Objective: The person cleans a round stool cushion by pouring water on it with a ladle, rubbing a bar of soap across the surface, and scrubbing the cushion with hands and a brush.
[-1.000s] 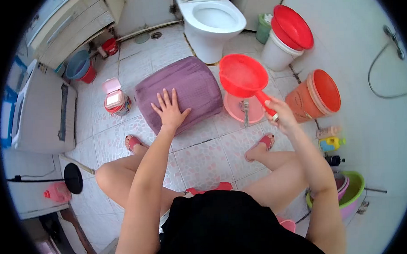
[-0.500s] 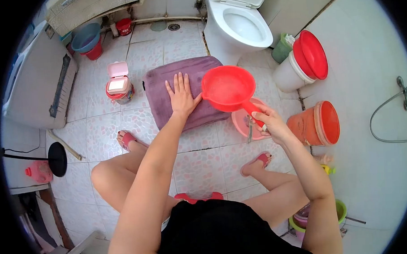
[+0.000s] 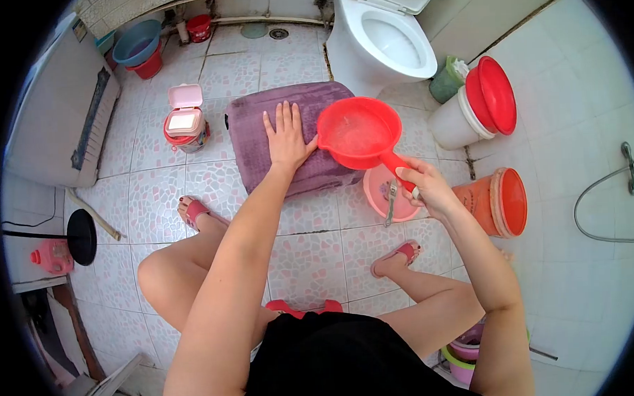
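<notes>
A purple block-shaped piece of fabric (image 3: 259,151), like a cushion, lies on the tiles in front of me, with darker wet-looking patches. My left hand (image 3: 288,144) rests flat on its top, fingers spread, thumb close to the dipper's rim. Over its right side hangs a red plastic water dipper (image 3: 360,130); some water seems to be in it. Its handle is gripped by my right hand (image 3: 428,186). Below that hand, a pink basin (image 3: 375,196) stands on the floor, partly hidden, with a slim greyish handle-like item (image 3: 390,202) at it.
A pink lidded box (image 3: 183,122) sits on a tub at left. On the right are an orange bucket (image 3: 481,203), a white bucket (image 3: 454,123) with red basins (image 3: 496,94), and a toilet (image 3: 388,45) behind. A shower hose (image 3: 579,210) hangs on the right wall.
The view has shifted slightly. The dipper tips a little differently, and its contents look more stirred. Darker wet patches show more on the purple fabric. Both hands keep their places.
</notes>
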The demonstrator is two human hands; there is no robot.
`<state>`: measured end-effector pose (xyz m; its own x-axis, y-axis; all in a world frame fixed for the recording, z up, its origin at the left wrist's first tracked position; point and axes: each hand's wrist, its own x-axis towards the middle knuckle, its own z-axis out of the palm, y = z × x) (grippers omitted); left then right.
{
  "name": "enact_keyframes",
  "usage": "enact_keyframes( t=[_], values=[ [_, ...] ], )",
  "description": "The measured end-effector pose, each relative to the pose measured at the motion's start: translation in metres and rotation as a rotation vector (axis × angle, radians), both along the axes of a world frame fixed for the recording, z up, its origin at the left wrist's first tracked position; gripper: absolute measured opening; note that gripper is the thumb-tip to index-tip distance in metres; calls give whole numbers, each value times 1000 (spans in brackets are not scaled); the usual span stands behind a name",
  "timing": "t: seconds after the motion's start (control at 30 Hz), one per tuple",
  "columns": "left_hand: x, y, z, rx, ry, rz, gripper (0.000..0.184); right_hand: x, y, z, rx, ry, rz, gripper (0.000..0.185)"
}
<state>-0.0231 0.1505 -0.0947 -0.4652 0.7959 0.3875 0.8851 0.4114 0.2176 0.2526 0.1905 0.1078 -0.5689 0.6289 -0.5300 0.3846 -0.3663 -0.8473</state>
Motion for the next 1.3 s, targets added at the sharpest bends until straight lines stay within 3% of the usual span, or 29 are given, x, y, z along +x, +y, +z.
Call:
enact_keyframes(
  t=[0.3,0.4,0.63,0.83,1.13,1.3],
  values=[
    [-21,6,-21,80,84,-49,90,-32,-7,10,14,-6,76,41],
    [-43,-4,-20,138,-7,-137,85,-43,-8,9,1,9,102,42],
    [-55,-34,1,16,95,20,70,-77,-18,13,-5,-3,105,43],
    [-59,-27,-6,30,76,29,71,-87,-18,13,14,-31,110,42],
    [-64,-22,-7,106,34,15,51,-103,-17,24,43,-63,135,43],
    [-72,-19,-2,62,-9,25,49,-110,-17,28,73,-91,131,43]
  ],
)
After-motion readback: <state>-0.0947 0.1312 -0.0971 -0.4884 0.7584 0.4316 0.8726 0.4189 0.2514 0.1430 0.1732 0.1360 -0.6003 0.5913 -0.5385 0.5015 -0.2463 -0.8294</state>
